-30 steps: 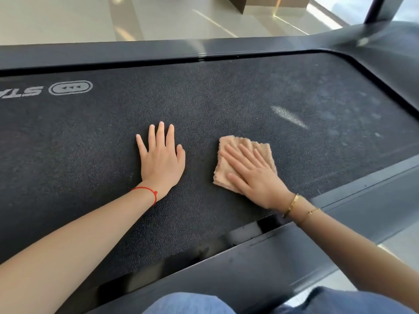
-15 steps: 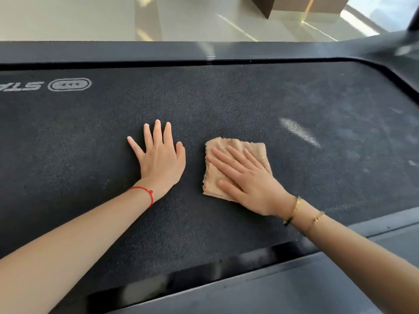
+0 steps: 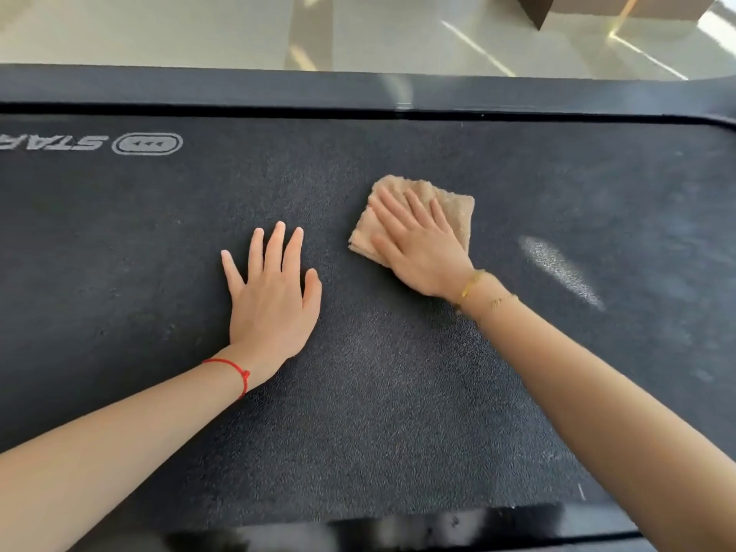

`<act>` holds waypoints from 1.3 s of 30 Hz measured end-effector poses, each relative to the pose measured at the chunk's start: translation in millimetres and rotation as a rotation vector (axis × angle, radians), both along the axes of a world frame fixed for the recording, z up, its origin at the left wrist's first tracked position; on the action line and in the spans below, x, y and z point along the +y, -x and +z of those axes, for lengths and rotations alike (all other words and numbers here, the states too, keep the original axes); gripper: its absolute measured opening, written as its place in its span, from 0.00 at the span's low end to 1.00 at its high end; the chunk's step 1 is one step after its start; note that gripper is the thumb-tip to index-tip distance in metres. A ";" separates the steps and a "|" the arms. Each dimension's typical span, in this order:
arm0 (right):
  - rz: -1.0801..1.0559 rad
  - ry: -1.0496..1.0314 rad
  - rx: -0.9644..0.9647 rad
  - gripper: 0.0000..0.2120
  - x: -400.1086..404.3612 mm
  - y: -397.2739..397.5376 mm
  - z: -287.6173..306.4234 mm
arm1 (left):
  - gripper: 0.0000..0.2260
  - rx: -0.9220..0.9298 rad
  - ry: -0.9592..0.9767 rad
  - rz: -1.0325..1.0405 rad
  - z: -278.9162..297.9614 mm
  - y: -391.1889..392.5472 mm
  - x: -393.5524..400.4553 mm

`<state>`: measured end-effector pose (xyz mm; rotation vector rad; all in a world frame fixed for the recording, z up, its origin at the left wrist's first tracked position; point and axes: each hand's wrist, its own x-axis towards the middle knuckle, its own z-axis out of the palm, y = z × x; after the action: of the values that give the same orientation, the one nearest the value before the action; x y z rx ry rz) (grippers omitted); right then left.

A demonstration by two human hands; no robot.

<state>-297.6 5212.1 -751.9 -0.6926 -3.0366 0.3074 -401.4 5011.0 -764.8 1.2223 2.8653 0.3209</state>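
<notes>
A dark, grainy treadmill belt (image 3: pixel 398 392) stretches across in front of me, its glossy black edge rail (image 3: pixel 398 531) nearest. My left hand (image 3: pixel 275 300) lies flat on the bare belt, fingers straight and slightly spread, a red string (image 3: pixel 239 372) at the wrist. Just beyond and to its right, my right hand (image 3: pixel 418 249) presses flat on a folded tan cloth (image 3: pixel 454 209), fingers straight. Farther off are the white logo (image 3: pixel 147 144), the far rail (image 3: pixel 358 91) and the pale shiny floor (image 3: pixel 199 29).

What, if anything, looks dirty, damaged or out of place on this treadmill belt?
A whitish streak lies on the belt right of the cloth under the right hand, with fainter pale smudges beyond; likely dust. No damage shows.
</notes>
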 end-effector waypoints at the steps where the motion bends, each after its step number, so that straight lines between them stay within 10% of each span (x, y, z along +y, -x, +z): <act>1: 0.055 -0.007 -0.001 0.27 -10.5 -5.0 0.7 | 0.27 -0.001 0.003 0.000 0.2 -0.2 -0.6; 19: -0.203 0.032 -0.048 0.29 95.8 82.3 5.0 | 0.28 0.029 0.059 0.026 5.0 -2.3 5.8; 29: 0.233 0.032 0.047 0.27 6.9 69.3 -3.0 | 0.28 0.024 0.065 0.015 3.8 -0.7 2.9; 39: -0.150 0.008 -0.020 0.29 126.9 93.5 -0.1 | 0.31 0.049 0.100 0.009 -0.8 0.0 4.7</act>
<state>-391.2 5339.0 -752.0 -0.9226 -2.9810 0.3106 -401.3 5015.8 -765.5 1.2164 2.8891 0.1478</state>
